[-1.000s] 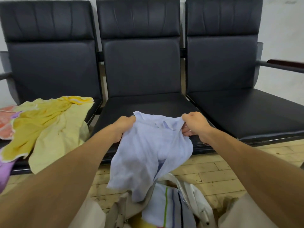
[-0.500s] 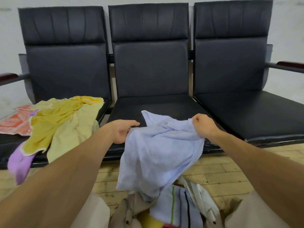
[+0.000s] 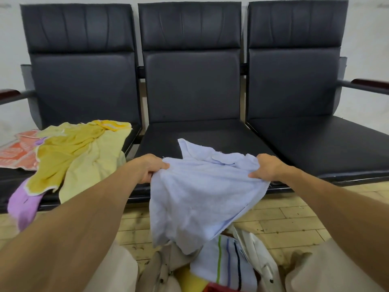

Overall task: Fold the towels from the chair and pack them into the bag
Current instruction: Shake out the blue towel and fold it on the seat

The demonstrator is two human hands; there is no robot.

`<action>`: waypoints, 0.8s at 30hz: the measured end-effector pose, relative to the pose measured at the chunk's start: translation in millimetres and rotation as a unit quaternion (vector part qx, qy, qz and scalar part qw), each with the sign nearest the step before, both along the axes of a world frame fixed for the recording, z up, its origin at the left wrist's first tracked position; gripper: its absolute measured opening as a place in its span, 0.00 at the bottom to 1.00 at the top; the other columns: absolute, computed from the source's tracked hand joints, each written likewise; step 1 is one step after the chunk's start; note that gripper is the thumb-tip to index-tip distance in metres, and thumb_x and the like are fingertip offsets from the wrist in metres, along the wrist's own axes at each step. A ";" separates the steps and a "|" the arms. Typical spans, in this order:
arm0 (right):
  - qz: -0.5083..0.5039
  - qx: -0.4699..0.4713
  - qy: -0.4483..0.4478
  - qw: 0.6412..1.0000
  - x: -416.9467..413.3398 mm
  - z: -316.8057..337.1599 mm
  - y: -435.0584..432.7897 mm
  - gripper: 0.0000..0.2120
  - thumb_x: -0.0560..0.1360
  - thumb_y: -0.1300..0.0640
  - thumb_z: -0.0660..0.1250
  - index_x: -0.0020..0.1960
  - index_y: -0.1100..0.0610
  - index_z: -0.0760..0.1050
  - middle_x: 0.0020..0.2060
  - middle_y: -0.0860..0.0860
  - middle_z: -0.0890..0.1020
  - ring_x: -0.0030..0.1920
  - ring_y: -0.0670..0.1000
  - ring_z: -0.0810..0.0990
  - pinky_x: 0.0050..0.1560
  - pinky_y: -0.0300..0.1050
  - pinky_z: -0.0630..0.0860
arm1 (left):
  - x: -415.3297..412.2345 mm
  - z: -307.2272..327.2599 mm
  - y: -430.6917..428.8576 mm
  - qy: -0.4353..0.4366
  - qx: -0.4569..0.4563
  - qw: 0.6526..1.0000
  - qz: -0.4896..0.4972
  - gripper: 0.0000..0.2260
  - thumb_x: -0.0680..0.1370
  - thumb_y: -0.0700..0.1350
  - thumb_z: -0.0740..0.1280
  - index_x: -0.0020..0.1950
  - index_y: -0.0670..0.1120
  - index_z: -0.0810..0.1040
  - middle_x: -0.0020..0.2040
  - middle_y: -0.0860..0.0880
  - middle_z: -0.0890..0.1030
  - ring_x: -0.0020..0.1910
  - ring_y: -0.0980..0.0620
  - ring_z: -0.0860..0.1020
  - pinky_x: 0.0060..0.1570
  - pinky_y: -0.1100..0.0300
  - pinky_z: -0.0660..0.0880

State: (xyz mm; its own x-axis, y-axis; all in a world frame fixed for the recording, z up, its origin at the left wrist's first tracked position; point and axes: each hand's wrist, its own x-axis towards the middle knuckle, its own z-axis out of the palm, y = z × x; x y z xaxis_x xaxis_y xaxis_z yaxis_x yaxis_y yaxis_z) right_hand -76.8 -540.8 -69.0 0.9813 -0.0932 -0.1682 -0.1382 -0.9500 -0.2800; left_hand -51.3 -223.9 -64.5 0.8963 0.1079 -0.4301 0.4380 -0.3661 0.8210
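- Two hands hold one pale blue towel (image 3: 200, 194) in the air, in front of the middle seat (image 3: 200, 133) of the black chair row and above the bag.
- The left hand (image 3: 150, 168) has moved outward since a second ago. Its thumb lies on top and its fingers (image 3: 147, 175) curl under, pinching the towel's upper left corner.
- The towel was bunched between the fists. Now it is drawn wider along its top edge, with one corner still poking up near the middle and the lower part hanging in a loose point.
- The right hand (image 3: 267, 168) has also moved outward. Its fingers are curled round the upper right edge, gripping it.
- On the left seat the heap is unchanged: an orange towel (image 3: 16, 150) at the far left, a purple towel (image 3: 23, 205) hanging over the front edge, and yellow towels (image 3: 69, 152) spread across both.
- The cream bag (image 3: 261, 258) stands open on the wooden floor (image 3: 294, 213) at the bottom of the view, below the hanging towel.
- Inside the bag, from left to right, are something yellow (image 3: 191, 279), a bit of red (image 3: 219, 288) and a folded white striped towel (image 3: 223, 262).
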 end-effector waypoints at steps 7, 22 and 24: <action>-0.017 -0.017 -0.039 0.999 4.9 -3.8 1.7 0.15 0.83 0.51 0.54 0.44 0.59 0.72 0.43 0.54 0.76 0.42 0.52 0.74 0.33 0.39 0.66 | 5.2 0.1 -2.7 -0.085 -0.029 0.995 0.034 0.09 0.80 0.42 0.63 0.60 0.44 0.73 0.59 0.43 0.77 0.55 0.44 0.77 0.60 0.47 0.74; -0.097 0.373 -0.024 0.922 -1.4 16.1 12.2 0.18 0.79 0.47 0.63 0.56 0.62 0.76 0.51 0.59 0.82 0.52 0.58 0.81 0.53 0.51 0.79 | -21.2 33.3 -16.7 -0.183 -0.150 0.972 0.010 0.08 0.81 0.49 0.63 0.57 0.48 0.76 0.56 0.48 0.79 0.54 0.49 0.77 0.53 0.54 0.75; -0.132 0.443 -0.042 0.886 -3.1 27.1 14.2 0.16 0.79 0.49 0.65 0.57 0.61 0.76 0.52 0.59 0.81 0.52 0.58 0.81 0.57 0.54 0.78 | -25.2 43.9 -14.2 -0.204 -0.178 0.961 0.055 0.09 0.81 0.49 0.63 0.58 0.47 0.76 0.55 0.48 0.79 0.54 0.48 0.78 0.54 0.53 0.75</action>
